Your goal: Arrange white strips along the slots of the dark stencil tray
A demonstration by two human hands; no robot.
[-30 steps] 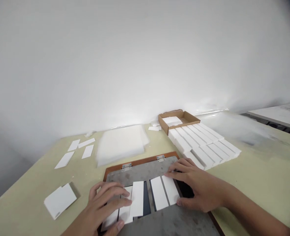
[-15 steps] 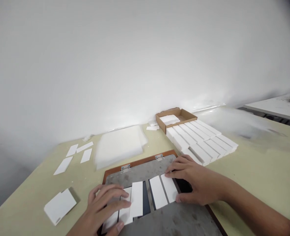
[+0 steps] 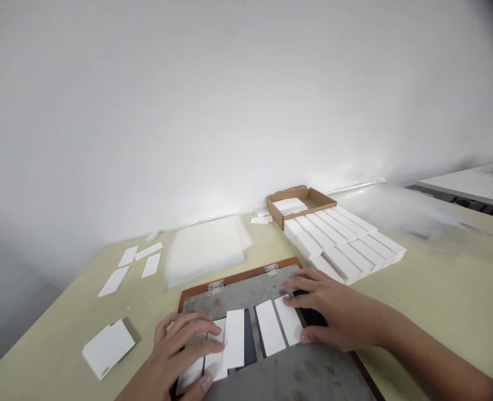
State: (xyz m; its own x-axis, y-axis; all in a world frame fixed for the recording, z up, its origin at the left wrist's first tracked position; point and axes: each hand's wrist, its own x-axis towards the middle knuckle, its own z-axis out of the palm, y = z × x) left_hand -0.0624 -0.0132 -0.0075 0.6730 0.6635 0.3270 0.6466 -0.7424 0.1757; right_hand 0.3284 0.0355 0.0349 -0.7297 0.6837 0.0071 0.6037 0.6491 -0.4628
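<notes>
A grey metal plate point(image 3: 271, 379) with cut-out slots and two hinges at its far edge lies in front of me on a brown board point(image 3: 246, 272). Several white rectangular cards are on it. My left hand point(image 3: 188, 342) spreads its fingers flat over the leftmost cards, partly hiding them. Just right of those fingers, a white card point(image 3: 235, 338) lies overlapping its neighbour, beside a dark slot point(image 3: 250, 342). Further right, another white card point(image 3: 270, 327) sits in place. My right hand point(image 3: 330, 309) grips the rightmost card point(image 3: 288, 319) between thumb and fingers at its ends.
Rows of stacked white cards point(image 3: 346, 239) stand at the right, before an open cardboard box point(image 3: 322, 199). Translucent sheets point(image 3: 207, 248) lie behind the plate. Loose cards point(image 3: 113, 282) and a small card stack point(image 3: 108, 350) are on the left. A wall rises behind the table.
The view has shifted slightly, so everything appears a little to the right and lower. Both hands keep nearly the same place on the cards.
</notes>
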